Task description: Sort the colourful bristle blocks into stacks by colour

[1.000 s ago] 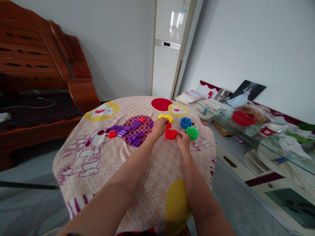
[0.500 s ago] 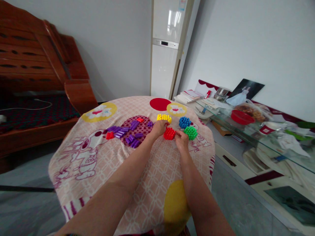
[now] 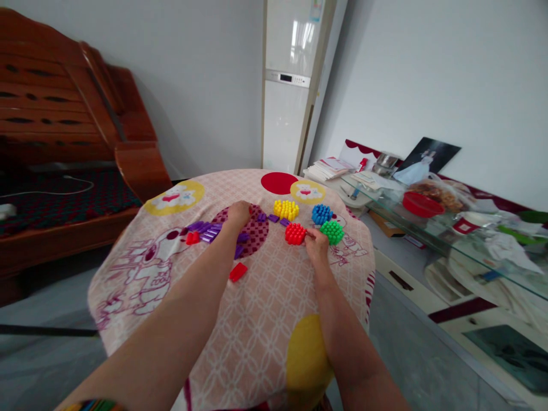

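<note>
My left hand is over the dark red dotted circle at the table's middle. Its fingers are closed, and a bit of a red plastic piece shows at their tips. Below and left of it lie several purple plastic pieces, partly hidden by my forearm. My right hand pinches the right edge of a red studded block. Around that block stand a yellow studded block, a blue one and a green one. Small purple pieces lie between the yellow and red blocks.
A patterned cloth covers the round table. Red pieces lie at the left, another red piece nearer me. A cluttered glass shelf stands right, a wooden bench left, and a tall white cabinet unit behind.
My left hand has moved left, from the yellow block to the dotted circle, uncovering purple pieces by the red block and a red piece nearer me. My right hand stays at the red block.
</note>
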`<state>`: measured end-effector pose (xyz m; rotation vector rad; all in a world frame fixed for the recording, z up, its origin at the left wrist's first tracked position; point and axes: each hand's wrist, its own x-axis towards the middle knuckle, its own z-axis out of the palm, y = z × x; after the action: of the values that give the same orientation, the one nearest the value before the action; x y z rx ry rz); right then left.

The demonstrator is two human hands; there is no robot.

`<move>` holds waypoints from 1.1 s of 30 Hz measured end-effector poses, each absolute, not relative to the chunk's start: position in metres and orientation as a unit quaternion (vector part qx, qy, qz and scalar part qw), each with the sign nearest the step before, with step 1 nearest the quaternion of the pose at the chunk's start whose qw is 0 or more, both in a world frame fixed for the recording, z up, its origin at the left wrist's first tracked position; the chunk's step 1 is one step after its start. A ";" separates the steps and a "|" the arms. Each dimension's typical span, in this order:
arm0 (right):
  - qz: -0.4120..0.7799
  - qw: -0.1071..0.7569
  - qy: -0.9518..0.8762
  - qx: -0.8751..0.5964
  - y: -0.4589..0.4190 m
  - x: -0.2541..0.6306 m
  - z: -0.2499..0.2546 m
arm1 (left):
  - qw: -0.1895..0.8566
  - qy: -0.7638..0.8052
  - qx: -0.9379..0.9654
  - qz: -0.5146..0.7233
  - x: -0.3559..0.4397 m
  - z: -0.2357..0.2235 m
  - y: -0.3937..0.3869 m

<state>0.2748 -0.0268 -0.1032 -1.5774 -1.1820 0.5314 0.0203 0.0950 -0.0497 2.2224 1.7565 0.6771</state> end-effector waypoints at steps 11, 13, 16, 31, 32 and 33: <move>0.197 0.517 -0.508 -0.660 -0.025 0.278 -0.107 | 0.053 0.630 0.752 0.187 0.022 -0.038 0.073; 0.197 0.516 -0.509 -0.661 -0.025 0.278 -0.108 | 0.042 0.631 0.748 0.199 0.027 -0.033 0.065; 0.194 0.516 -0.507 -0.662 -0.026 0.277 -0.106 | 0.053 0.612 0.758 0.221 0.043 -0.027 0.047; 0.204 0.516 -0.515 -0.654 -0.028 0.279 -0.103 | 0.206 0.472 0.810 0.280 0.089 -0.061 0.008; 0.205 0.514 -0.514 -0.655 -0.028 0.279 -0.102 | 0.214 0.469 0.808 0.285 0.089 -0.062 0.008; 0.206 0.513 -0.512 -0.657 -0.029 0.278 -0.101 | 0.220 0.465 0.807 0.290 0.089 -0.063 0.008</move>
<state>0.2780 -0.0291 -0.1011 -1.5803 -1.2308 0.4945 0.0895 0.0081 -0.0626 2.2317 1.2873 0.8026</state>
